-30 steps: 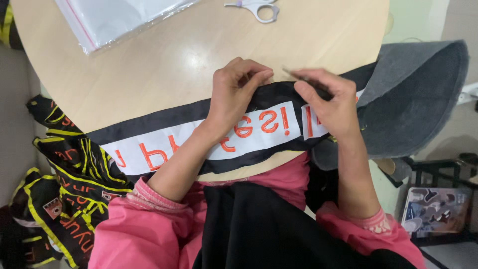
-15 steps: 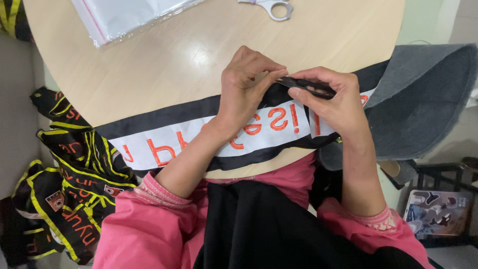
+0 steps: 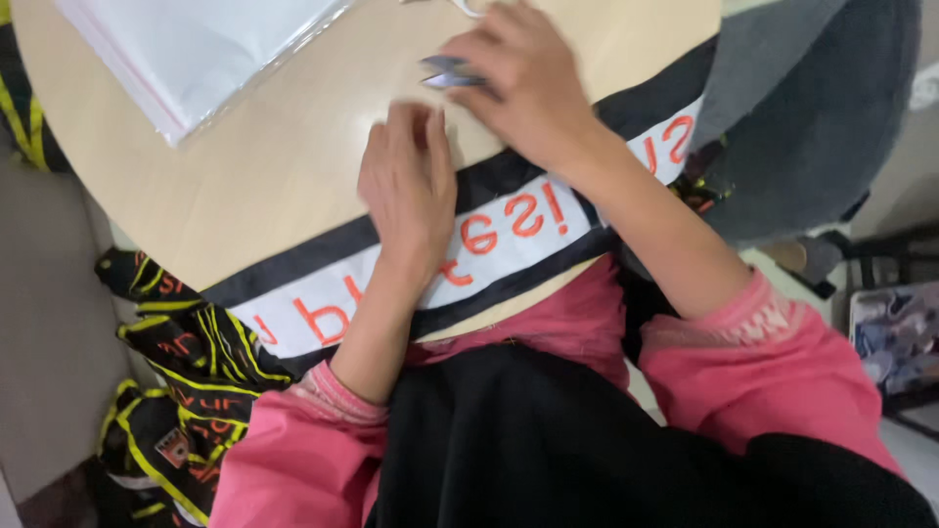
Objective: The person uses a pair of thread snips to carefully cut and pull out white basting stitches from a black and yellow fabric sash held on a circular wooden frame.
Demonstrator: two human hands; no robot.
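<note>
I see L hand [image 3: 409, 186] flat, fingers together, pressing black-white banner [image 3: 509, 220] on table [image 3: 245, 186]; R hand [image 3: 523, 83] reaches fwd, fingers clamped on small dark piece [image 3: 445, 71].

A round table [image 3: 225, 196] made of light wood is filling the top of the view, and soft light is shining on its smooth top. A clear plastic bag [image 3: 196, 49] with white sheets inside is lying at the far side of the table. A big grey cloth [image 3: 812, 117] is hanging down beside the table on the right. A heap of black cloth with yellow lines [image 3: 186, 372] is lying low on the left. A pale grey floor [image 3: 44, 323] is showing at the left. A box of small things [image 3: 895, 337] is sitting low on the right.
</note>
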